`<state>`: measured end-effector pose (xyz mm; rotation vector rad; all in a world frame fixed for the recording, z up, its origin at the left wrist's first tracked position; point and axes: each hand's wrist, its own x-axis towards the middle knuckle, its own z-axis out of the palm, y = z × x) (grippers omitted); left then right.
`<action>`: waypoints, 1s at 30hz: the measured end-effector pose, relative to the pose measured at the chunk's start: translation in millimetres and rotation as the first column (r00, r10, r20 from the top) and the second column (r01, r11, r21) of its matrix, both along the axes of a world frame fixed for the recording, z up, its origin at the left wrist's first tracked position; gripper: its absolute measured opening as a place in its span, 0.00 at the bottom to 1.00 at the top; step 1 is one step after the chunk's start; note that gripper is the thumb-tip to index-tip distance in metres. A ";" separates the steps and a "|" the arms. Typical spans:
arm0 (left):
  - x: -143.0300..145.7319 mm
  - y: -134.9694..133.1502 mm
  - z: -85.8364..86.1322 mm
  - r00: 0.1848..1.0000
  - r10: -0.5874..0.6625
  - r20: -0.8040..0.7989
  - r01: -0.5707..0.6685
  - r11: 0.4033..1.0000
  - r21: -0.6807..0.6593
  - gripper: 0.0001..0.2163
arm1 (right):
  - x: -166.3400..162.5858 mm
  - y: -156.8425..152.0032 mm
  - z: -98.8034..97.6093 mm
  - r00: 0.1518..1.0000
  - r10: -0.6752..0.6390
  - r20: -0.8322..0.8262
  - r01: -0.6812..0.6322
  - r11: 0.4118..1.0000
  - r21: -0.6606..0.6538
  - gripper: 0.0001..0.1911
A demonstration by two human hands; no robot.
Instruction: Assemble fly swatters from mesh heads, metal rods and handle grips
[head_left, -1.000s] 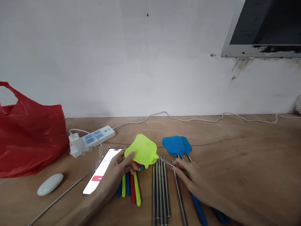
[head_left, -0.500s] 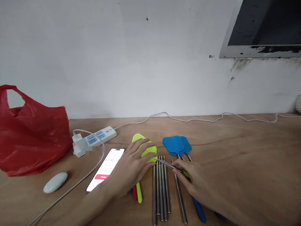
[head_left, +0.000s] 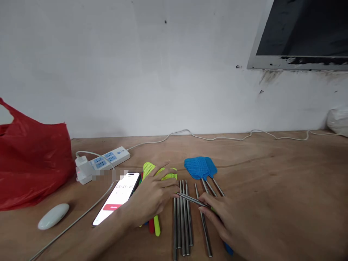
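Observation:
My left hand [head_left: 152,194] is closed on the mesh head of a yellow-green fly swatter [head_left: 169,174], its fingers lying over the mesh. From the left fingertips a thin metal rod [head_left: 192,199] runs to my right hand [head_left: 221,214], which pinches it near a green handle mostly hidden by the fingers. Whether rod and head are joined I cannot tell. Several loose metal rods [head_left: 183,221] lie side by side below the hands, with a single rod [head_left: 203,224] apart on their right. Behind the right hand are blue fly swatters [head_left: 198,167]. Another yellow-green head [head_left: 148,168] and coloured handles [head_left: 157,225] show around my left hand.
A phone with a running timer [head_left: 116,197] lies left of my left hand. Farther left are a power strip [head_left: 115,156] with a charger and cable, a white mouse [head_left: 53,216] and a red plastic bag [head_left: 35,159]. A white cord [head_left: 217,139] runs along the wall.
The view has shifted slightly right. The yellow-green head has tilted in my left hand, and more of the other yellow-green head shows. My right hand still grips the rod.

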<state>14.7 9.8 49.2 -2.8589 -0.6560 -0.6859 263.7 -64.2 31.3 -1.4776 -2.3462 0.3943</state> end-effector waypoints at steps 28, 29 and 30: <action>-21.0 -13.1 1.0 0.986 0.113 -0.120 -0.110 0.993 0.031 0.10 | 7.2 0.8 5.9 0.997 0.079 -0.023 -0.081 0.993 -0.086 0.16; -19.8 -13.9 1.4 0.986 0.109 -0.128 -0.106 0.994 0.030 0.10 | 8.2 0.5 3.6 0.996 0.080 -0.026 -0.082 0.993 -0.082 0.16; -19.3 -14.3 2.0 0.987 0.101 -0.128 -0.098 0.995 0.027 0.10 | 10.2 -0.1 1.3 0.996 0.078 -0.040 -0.081 0.994 -0.076 0.16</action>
